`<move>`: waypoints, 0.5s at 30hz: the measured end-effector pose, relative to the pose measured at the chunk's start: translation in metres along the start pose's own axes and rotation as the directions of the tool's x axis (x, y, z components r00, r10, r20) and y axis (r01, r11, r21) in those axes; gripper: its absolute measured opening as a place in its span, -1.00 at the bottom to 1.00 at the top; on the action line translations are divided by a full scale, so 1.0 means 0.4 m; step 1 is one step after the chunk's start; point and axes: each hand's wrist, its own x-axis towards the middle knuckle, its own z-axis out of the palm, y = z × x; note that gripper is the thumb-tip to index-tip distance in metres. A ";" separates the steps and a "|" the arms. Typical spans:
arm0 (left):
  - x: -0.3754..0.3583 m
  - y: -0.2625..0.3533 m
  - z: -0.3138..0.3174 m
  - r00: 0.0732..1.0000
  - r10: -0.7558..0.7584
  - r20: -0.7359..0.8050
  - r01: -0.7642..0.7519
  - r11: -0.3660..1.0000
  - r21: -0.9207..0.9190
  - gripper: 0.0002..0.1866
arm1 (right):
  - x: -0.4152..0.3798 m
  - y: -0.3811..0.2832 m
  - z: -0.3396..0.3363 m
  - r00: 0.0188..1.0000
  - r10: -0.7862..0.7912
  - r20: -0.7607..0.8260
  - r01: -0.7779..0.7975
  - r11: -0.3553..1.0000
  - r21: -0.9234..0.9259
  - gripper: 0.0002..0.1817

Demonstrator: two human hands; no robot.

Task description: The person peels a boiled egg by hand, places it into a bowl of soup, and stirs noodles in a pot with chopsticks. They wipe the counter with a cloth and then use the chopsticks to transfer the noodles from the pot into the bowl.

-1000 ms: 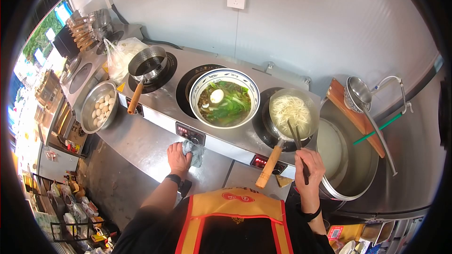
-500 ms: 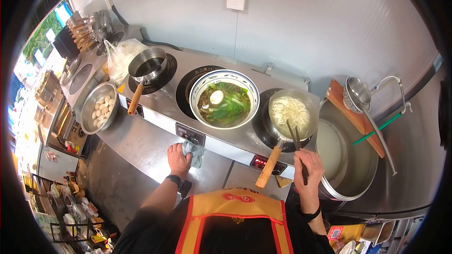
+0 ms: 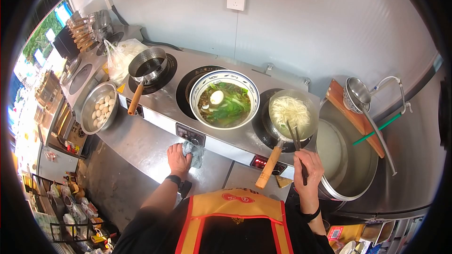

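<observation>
Head view: right hand (image 3: pixel 309 169) holds slender chopsticks (image 3: pixel 295 141) in noodles (image 3: pixel 289 108); left hand (image 3: pixel 178 160) touches crumpled cloth (image 3: pixel 195 154), grip unclear.

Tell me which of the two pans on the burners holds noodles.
The pan nearer the right hand: pale noodles show in it; the other pan, left of the bowl, shows none.
</observation>
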 end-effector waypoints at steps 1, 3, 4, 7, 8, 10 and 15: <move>0.000 0.000 0.000 1.000 -0.002 0.000 0.002 1.000 -0.002 -0.52 | 0.000 0.000 0.000 1.000 0.000 0.001 0.000 1.000 0.003 -0.88; -0.001 0.001 0.001 1.000 -0.004 -0.003 0.004 1.000 -0.005 -0.53 | 0.000 -0.001 -0.001 1.000 0.005 -0.001 -0.005 1.000 0.012 -0.88; -0.001 0.001 0.001 1.000 -0.007 -0.005 0.007 1.000 -0.008 -0.54 | 0.000 -0.002 -0.001 1.000 0.010 -0.003 -0.010 1.000 0.022 -0.88; -0.001 0.001 0.000 1.000 -0.005 -0.006 0.005 1.000 -0.011 -0.54 | -0.011 0.003 0.003 0.994 0.076 -0.077 -0.066 0.990 0.125 -0.88; -0.001 0.002 -0.001 1.000 -0.006 -0.006 0.006 1.000 -0.010 -0.54 | -0.017 0.004 0.002 0.994 0.075 -0.076 -0.065 0.990 0.126 -0.88; -0.001 0.004 -0.004 1.000 -0.009 -0.001 0.009 1.000 -0.012 -0.54 | -0.029 0.009 -0.002 0.974 0.139 -0.177 -0.105 0.976 0.190 -0.88; -0.001 0.007 -0.006 1.000 -0.006 -0.003 0.006 1.000 -0.013 -0.54 | -0.028 -0.007 -0.046 0.956 0.198 -0.217 -0.170 0.975 0.144 -0.90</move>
